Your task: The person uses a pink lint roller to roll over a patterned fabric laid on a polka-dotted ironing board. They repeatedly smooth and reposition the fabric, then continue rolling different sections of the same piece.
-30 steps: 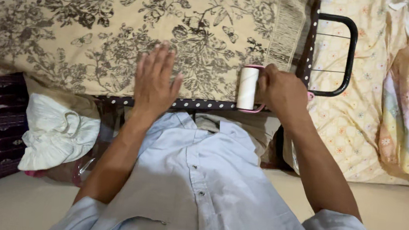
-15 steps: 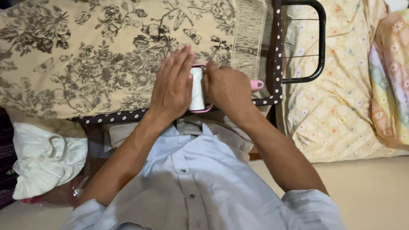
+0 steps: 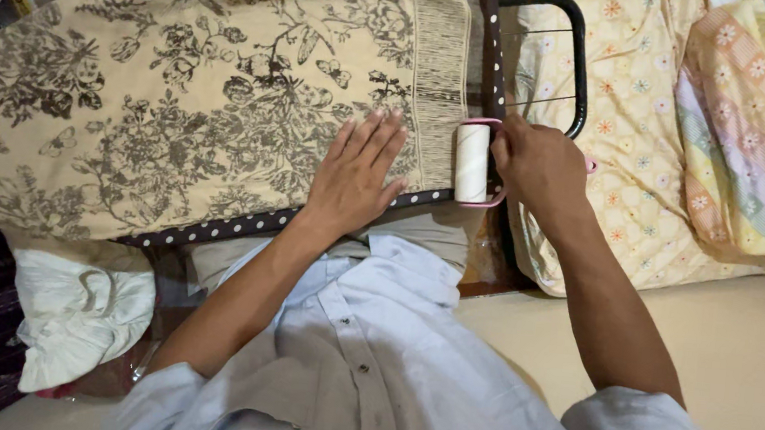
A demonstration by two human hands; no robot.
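A: Left hand (image 3: 356,177)?
B: Flat, fingers spread, pressing the floral cloth (image 3: 176,120) on the ironing board (image 3: 213,230).
A: Right hand (image 3: 541,168)?
B: Wrapped around the pink handle of the lint roller (image 3: 473,162), just right of the left hand, at the cloth's striped edge.

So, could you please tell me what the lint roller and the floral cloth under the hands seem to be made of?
The lint roller looks like a white paper-sheet roll in a glossy pink plastic frame, held by the right hand. The floral cloth seems a matte woven fabric: it lies soft and flat under the left hand, with a printed brown pattern.
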